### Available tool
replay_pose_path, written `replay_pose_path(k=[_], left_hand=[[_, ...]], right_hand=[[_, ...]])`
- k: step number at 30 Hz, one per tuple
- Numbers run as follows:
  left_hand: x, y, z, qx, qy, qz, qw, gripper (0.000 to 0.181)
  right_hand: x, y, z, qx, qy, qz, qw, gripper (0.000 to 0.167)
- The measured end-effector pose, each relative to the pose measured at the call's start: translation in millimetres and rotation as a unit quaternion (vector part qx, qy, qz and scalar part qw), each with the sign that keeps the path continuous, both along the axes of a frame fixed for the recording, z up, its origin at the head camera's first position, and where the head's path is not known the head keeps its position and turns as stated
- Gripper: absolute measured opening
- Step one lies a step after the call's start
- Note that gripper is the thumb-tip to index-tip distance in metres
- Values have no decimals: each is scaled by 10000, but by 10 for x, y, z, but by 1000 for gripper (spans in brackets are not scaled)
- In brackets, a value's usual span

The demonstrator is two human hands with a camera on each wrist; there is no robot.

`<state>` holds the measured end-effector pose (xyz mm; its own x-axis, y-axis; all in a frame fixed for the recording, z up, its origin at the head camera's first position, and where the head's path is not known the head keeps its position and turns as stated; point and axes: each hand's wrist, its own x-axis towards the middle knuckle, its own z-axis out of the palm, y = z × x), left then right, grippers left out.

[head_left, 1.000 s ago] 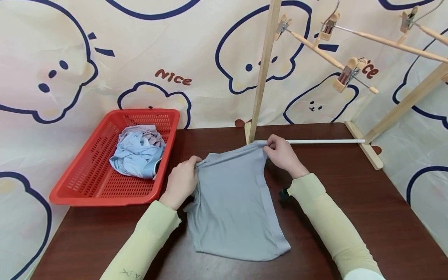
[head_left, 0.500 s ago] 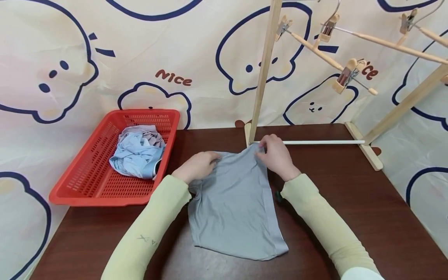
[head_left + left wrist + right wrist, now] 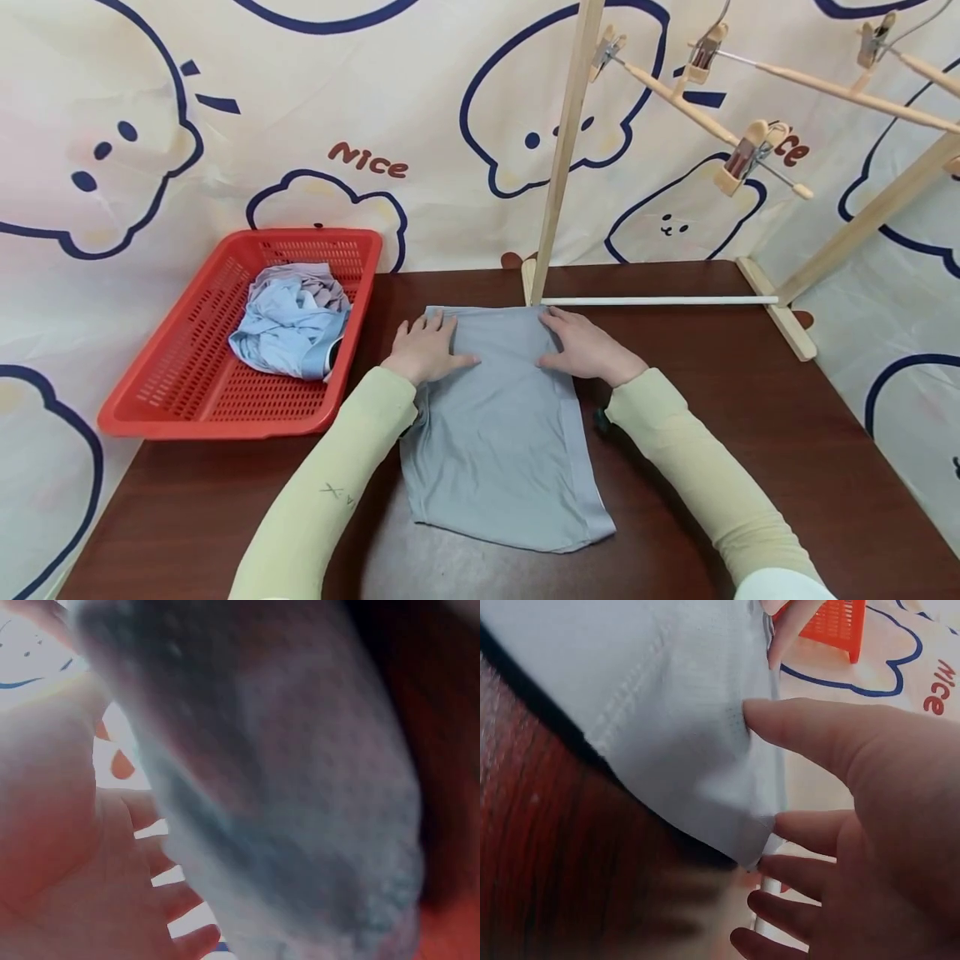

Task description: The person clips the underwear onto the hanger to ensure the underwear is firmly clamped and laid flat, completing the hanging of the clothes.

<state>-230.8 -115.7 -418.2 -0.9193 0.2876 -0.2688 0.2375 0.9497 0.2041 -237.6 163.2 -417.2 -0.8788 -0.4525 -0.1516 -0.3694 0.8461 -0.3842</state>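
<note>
A grey stretchy garment (image 3: pixel 502 433) lies spread on the table, its upper edge straight and a smooth wide band running down its right side. My left hand (image 3: pixel 426 352) rests on the upper left corner with fingers spread and straight. At the upper right corner, my right hand (image 3: pixel 588 348) touches the cloth with its thumb and fingertips, the fingers extended. The right wrist view shows the thumb on the garment (image 3: pixel 682 712) and the other fingers of the right hand (image 3: pixel 889 787) at its edge. Blurred cloth (image 3: pixel 315 772) covers much of the left wrist view, beside the left hand (image 3: pixel 60 855).
A red plastic basket (image 3: pixel 150 392) at the left holds crumpled light blue and mauve clothes (image 3: pixel 288 321). Behind the garment stands a wooden rack (image 3: pixel 562 167) with a white bar (image 3: pixel 660 301) low across it. Wooden clip hangers (image 3: pixel 690 108) hang at the upper right.
The garment's bunched upper edge now lies flat and straight. Both hands have gone from gripping its corners to lying on it with fingers spread; the left hand shifted to the upper left corner.
</note>
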Motion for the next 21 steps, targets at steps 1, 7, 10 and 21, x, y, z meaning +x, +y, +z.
replay_pose_path(k=[1, 7, 10, 21], left_hand=[[12, 10, 9, 42, 86, -60, 9999, 88], [319, -15, 184, 588, 944, -1028, 9885, 61], [605, -82, 248, 903, 1186, -1611, 9756, 33], [1341, -386, 26, 1401, -98, -2244, 9643, 33]], right_hand=[[8, 5, 13, -6, 9, 3, 10000, 84], [198, 24, 133, -118, 275, 507, 9983, 65], [398, 11, 203, -41, 423, 886, 9952, 49], [1292, -32, 237, 144, -358, 2357, 9711, 32]])
